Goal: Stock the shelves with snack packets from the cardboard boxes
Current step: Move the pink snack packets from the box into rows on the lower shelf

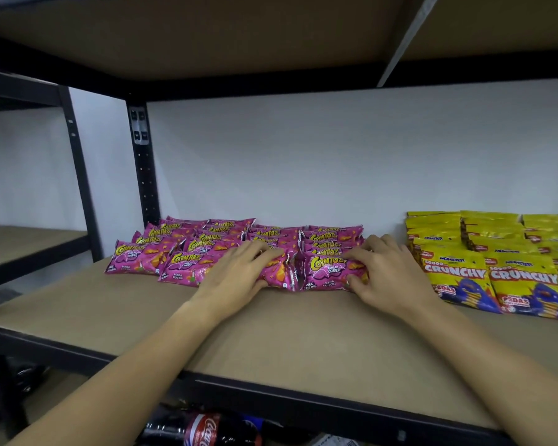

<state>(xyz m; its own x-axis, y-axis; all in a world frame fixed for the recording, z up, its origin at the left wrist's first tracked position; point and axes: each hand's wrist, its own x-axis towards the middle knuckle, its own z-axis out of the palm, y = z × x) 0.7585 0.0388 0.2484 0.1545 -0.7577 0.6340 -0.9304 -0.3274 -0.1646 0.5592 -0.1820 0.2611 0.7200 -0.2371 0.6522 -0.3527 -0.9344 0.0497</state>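
Note:
Several pink Corntoz snack packets [181, 252] lie in overlapping rows at the back of the brown shelf board [271, 333]. My left hand [239, 275] lies on top of a front pink packet [279, 273], its fingers fairly straight and pressing down. My right hand [388, 272] pinches the neighbouring front pink packet [326, 272] at its right end, with curled fingers on top and the thumb at the front edge. No cardboard box is in view.
Yellow Crunchy snack packets [496, 272] stand in rows on the same shelf to the right. A black upright post [144, 169] marks the shelf's left end. Below the shelf lie cola bottles [207, 429]. Another shelf board [271, 33] hangs close overhead.

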